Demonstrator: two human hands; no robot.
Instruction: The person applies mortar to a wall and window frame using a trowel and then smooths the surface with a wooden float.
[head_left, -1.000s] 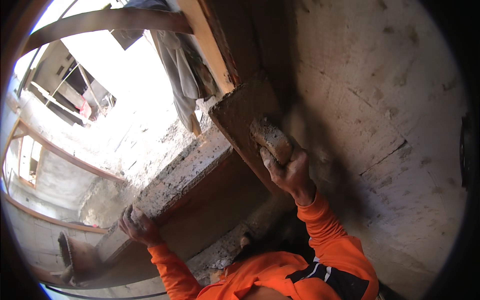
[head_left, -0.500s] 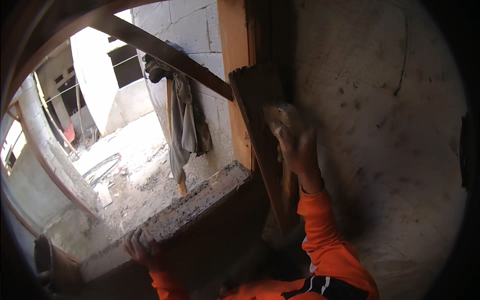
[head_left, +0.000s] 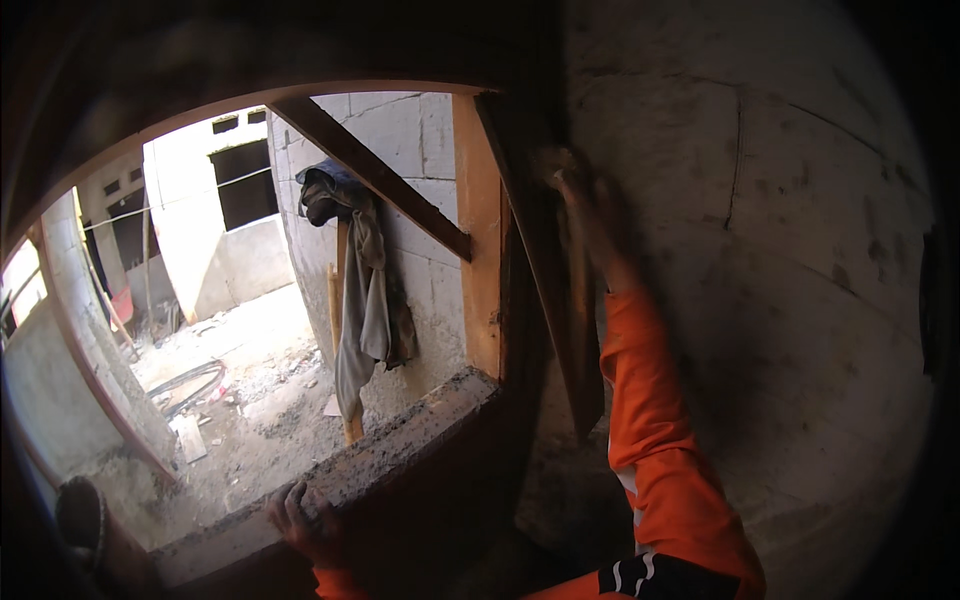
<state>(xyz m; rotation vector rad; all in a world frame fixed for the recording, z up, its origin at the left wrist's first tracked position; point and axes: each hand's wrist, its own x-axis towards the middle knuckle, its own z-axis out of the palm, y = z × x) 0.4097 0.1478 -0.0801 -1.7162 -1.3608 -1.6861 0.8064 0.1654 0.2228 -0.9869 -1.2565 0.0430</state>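
Note:
My right hand (head_left: 592, 212) is raised high and closed round the upper part of a long wooden plastering float (head_left: 540, 250). The float stands steeply tilted beside the orange-brown window frame (head_left: 482, 240), close to the wall on its right. Shadow hides part of the float and of my fingers. Low on the left, my left hand (head_left: 303, 518) rests with fingers spread over the mortar-crusted window sill (head_left: 400, 440), holding nothing.
A dark wooden brace (head_left: 375, 175) slants across the opening. Beyond it, a grey garment (head_left: 365, 290) hangs by a block wall on a wooden post. A dark bucket-like container (head_left: 82, 520) sits at the sill's left end. Rubble and a coiled hose (head_left: 190, 385) lie outside.
My right hand and the float have moved upward along the wall beside the frame. The view has tilted up, showing more of the frame's top. My left hand stays on the sill.

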